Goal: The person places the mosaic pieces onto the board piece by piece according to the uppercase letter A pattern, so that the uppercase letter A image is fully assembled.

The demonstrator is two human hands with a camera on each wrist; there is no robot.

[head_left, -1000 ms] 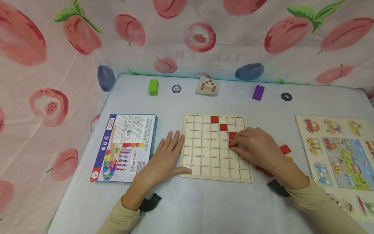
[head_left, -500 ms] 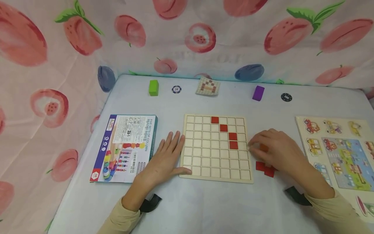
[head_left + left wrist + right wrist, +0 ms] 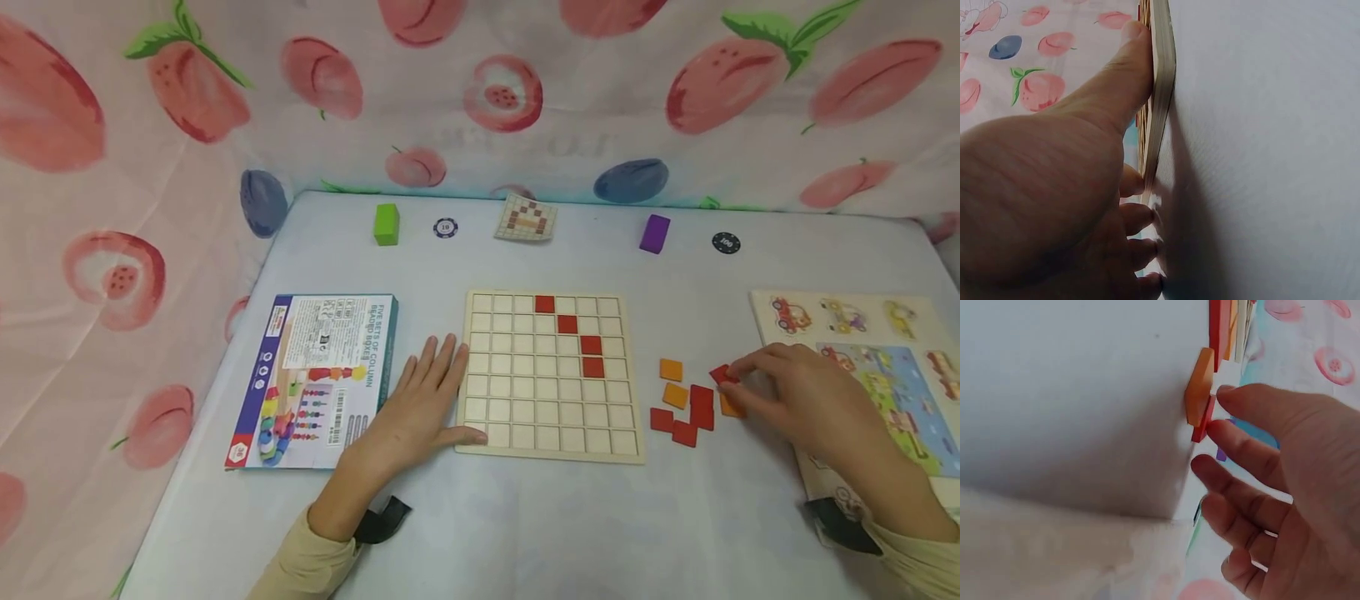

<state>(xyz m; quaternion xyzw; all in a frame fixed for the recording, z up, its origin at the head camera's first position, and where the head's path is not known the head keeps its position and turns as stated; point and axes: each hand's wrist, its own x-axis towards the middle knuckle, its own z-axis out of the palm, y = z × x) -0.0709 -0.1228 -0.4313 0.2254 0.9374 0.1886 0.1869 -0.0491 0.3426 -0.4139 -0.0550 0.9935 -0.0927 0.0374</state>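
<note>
Since it carries all listed below, the white-covered desk (image 3: 525, 525) leads. Grid board (image 3: 549, 390): middle, four red tiles (image 3: 591, 344) seated in its cells. Left hand (image 3: 408, 417): fingers straight, thumb on the board's rim, likely steadying it. Right hand (image 3: 810, 400): fingertips at a loose red tile (image 3: 720, 374); whether pinching, cannot tell. Pattern card (image 3: 527, 218): far edge, apparently for reference. Loose tiles (image 3: 701, 408): right of board, presumably for reach.
</note>
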